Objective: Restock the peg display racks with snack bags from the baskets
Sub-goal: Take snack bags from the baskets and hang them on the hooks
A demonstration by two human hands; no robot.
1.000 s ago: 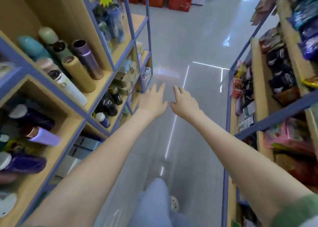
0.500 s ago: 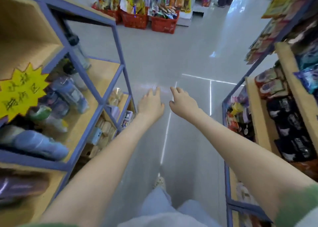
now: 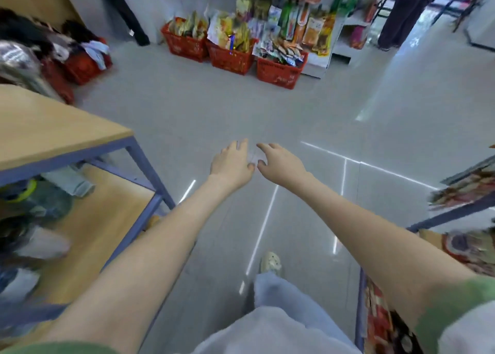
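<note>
Three red baskets stand in a row on the floor ahead: a left basket (image 3: 184, 46), a middle basket (image 3: 231, 58) and a right basket (image 3: 278, 73), all heaped with snack bags (image 3: 230, 32). Behind them stands the peg display rack (image 3: 300, 13) hung with more snack bags. Both my arms reach forward over the aisle floor. My left hand (image 3: 231, 163) and my right hand (image 3: 281, 162) are side by side, fingers relaxed and empty, well short of the baskets.
A wood-and-blue-metal shelf unit (image 3: 80, 150) lines the left of the aisle, and a snack shelf (image 3: 460, 206) lines the right. Another red basket (image 3: 80, 68) with clothing sits at far left. A person's dark legs (image 3: 407, 10) stand at the top right. Grey floor lies between.
The view has advanced down the aisle: the shelves slid past and the red baskets and peg rack are much nearer. Both hands stay stretched forward, empty.
</note>
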